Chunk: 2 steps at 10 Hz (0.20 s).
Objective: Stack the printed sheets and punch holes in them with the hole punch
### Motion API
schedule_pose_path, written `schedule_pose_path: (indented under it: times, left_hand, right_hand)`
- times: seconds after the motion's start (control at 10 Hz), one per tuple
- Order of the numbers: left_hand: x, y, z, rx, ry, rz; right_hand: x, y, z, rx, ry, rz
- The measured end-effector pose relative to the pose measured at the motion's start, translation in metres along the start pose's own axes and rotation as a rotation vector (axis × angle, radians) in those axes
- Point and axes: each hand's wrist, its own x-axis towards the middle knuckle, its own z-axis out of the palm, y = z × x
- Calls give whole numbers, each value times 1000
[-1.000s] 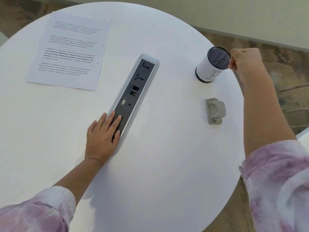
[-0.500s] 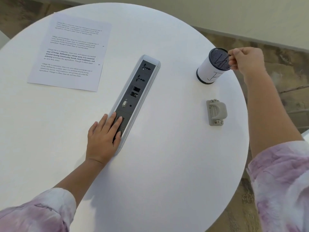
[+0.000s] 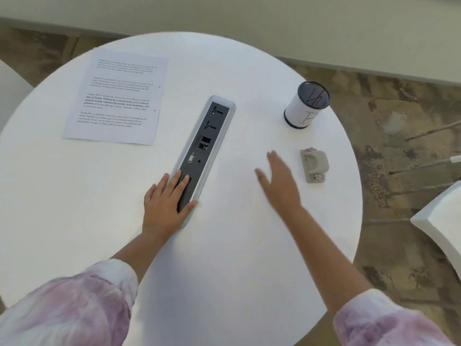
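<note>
round white table (image 3: 249,270) | grey socket strip (image 3: 212,136) at centre | mesh-topped canister (image 3: 303,109) upright, far right

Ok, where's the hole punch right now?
In the head view the hole punch lies on the table's right side, just beyond the open right hand and nearer than the mesh-topped cylinder.

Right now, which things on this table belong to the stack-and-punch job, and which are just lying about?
Belong to the job:
- printed sheets, lying flat at the far left
- hole punch, near the right edge, untouched
- right hand, open, beside the punch

Just lying about:
- mesh-topped cylinder, standing beyond the punch
- socket strip set in the round table, left hand resting on it
</note>
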Motion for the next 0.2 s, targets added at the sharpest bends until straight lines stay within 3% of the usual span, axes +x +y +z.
schedule_pose_path:
  times: [0.2]
  left_hand:
    - [-8, -17, -13, -16, -63, 96]
  right_hand:
    - [-69, -2, 54, -181, -168, 11]
